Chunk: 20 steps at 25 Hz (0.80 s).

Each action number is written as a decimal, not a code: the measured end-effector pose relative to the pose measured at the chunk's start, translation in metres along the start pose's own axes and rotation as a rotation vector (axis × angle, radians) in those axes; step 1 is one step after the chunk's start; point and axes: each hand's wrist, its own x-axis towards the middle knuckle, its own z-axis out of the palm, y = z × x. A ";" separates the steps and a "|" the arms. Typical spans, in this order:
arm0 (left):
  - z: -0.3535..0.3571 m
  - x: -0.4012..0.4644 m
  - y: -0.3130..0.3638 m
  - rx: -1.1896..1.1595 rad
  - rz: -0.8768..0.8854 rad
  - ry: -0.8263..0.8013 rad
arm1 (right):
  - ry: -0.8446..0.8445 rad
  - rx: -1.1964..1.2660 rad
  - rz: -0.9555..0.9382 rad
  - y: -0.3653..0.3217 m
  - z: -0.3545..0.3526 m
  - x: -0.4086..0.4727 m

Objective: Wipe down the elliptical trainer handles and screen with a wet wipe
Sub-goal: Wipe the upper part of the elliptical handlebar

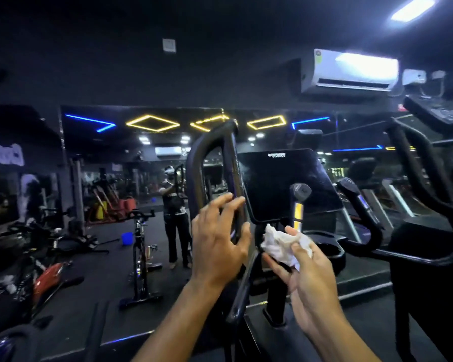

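Against the mirrored wall of a dim gym stood the elliptical trainer, its dark screen tilted toward the person and unlit. At its left rose the looped black handle, and the left hand gripped its near bar, fingers wrapped over the front and thumb hooked behind. The right hand held a crumpled white wipe pinched between thumb and fingers, just below the screen's lower edge and beside the handle; whether the wipe touched the machine could not be told. A shorter inner grip with a yellow strip below it stood in front of the screen, and the right handle curved up farther right.

A small blue bucket sat on the dark floor to the left; its contents were hidden. Near it stood a spin bike, with more bikes and red equipment farther left. The mirror showed a standing person reaching to a handle, along with yellow diamond lights and blue strips. A white air conditioner hung high on the right wall, below a bright ceiling panel. Another machine stood at the far right.
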 end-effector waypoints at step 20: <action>0.021 0.144 -0.064 0.300 -0.416 0.021 | -0.500 -0.550 -0.631 -0.026 0.174 0.279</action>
